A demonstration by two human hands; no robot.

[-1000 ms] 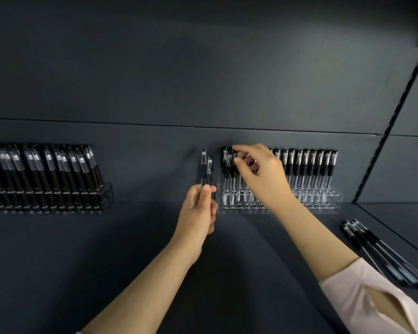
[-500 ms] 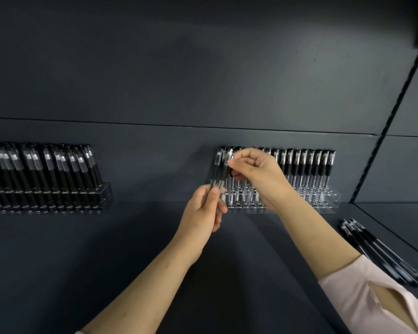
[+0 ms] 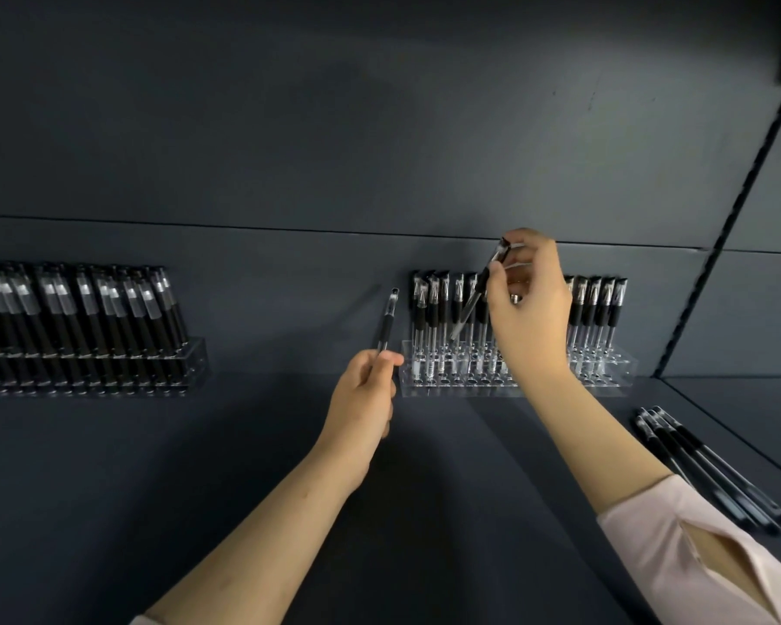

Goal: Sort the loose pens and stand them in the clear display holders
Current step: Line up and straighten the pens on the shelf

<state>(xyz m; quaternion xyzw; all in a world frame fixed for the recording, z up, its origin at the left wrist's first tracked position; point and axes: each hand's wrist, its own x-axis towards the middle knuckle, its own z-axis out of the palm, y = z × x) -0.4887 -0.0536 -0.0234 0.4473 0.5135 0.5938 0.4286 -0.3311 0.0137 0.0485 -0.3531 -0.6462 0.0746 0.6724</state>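
A clear display holder (image 3: 623, 369) stands on the dark shelf against the back wall, with several black-capped pens upright in it. My right hand (image 3: 530, 309) pinches one black pen (image 3: 476, 295) near its cap and holds it tilted above the holder's middle, tip pointing down-left. To the holder's left, my left hand (image 3: 366, 390) grips a single pen (image 3: 388, 320) by its lower end, upright. Loose black pens (image 3: 704, 466) lie flat on the shelf at the right.
A second clear holder (image 3: 195, 360) packed with several black pens stands at the far left of the shelf (image 3: 199, 466). A slotted black upright (image 3: 731, 209) runs diagonally down the wall at the right. My right sleeve (image 3: 695, 557) is pale pink.
My right hand took one of the two pens from my left hand and lifted it up and right above the holder. My left hand drew back left with one pen.
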